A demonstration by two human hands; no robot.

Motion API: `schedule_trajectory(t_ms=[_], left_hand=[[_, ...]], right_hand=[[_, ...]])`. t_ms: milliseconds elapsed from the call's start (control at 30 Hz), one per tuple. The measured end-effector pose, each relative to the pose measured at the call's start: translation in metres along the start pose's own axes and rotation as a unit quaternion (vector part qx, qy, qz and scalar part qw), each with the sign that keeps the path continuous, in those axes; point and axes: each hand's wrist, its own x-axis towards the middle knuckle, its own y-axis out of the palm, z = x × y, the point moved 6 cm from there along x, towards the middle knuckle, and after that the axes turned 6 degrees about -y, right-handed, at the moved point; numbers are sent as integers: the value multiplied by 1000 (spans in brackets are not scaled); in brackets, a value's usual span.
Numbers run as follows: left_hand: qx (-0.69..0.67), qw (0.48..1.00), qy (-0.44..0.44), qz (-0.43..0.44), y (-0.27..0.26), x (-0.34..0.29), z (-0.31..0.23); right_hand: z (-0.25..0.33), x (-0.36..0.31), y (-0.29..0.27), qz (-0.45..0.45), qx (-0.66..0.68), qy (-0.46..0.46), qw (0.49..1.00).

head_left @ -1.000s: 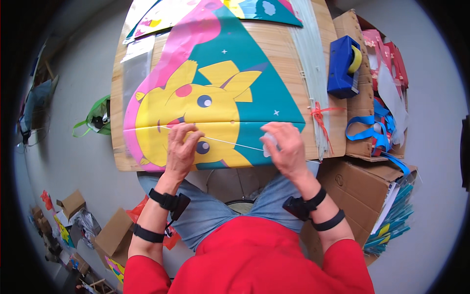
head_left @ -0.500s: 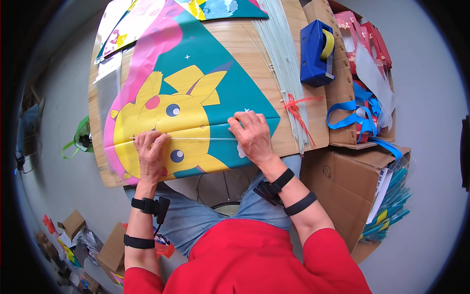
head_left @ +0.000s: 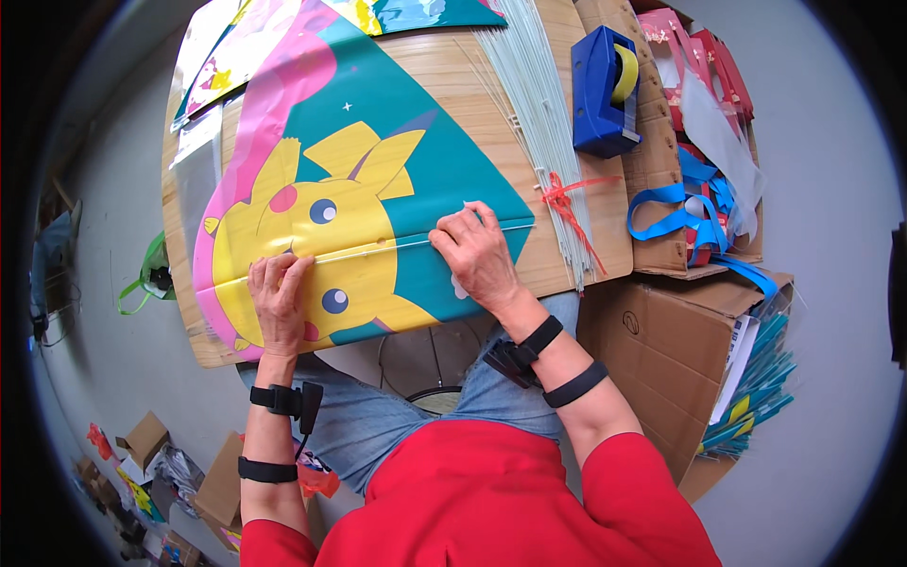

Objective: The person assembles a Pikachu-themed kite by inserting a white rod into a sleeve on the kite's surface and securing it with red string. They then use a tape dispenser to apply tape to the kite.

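A kite sheet [head_left: 359, 203] in teal and pink, printed with a yellow cartoon animal, lies flat on the wooden table. Along its crosswise crease runs a thin white rod [head_left: 367, 249]. My left hand [head_left: 278, 304] pinches the rod over the yellow print, its fingertips bent and pressed together. Farther right, on the teal part, my right hand [head_left: 477, 255] grips the rod with curled fingers and thumb. The rod reaches past this hand toward the sheet's right corner. My fingers cover short stretches of rod and crease.
Right of the sheet lies a bundle of white rods [head_left: 540, 132] tied with red string [head_left: 559, 200]. Beside it stands a blue tape dispenser [head_left: 593, 104]. Cardboard boxes [head_left: 661, 354] flank the table's right edge. More shiny sheets [head_left: 430, 15] lie at the far side.
The rod has moved away from me, from below the crease onto it. My right hand has shifted slightly left and away; my left hand still pinches.
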Motion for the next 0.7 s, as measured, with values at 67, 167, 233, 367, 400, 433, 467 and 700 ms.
schedule_trajectory(t_ms=[67,167,233,367,400,433,467,700], left_hand=[[29,999,25,-2,-1,3,-9],[25,998,48,17,1,10,-36],[1,998,58,36,9,11,-48],[0,994,67,91,21,12,-62],[-10,993,73,88,21,10,-61],[-19,993,78,85,24,7,-63],[-17,993,81,84,21,3,-60],[-13,994,-28,101,16,0,-40]], right_hand=[[-1,0,-1,-8,1,15,1000],[-2,1,-2,-10,-9,21,1000],[-1,3,-2,-17,-13,19,1000],[-1,7,-1,-15,-37,12,999],[-2,7,0,-4,-35,17,999],[-6,5,-2,8,-33,21,999],[-5,8,0,14,-21,23,999],[-5,9,0,-13,-3,40,999]])
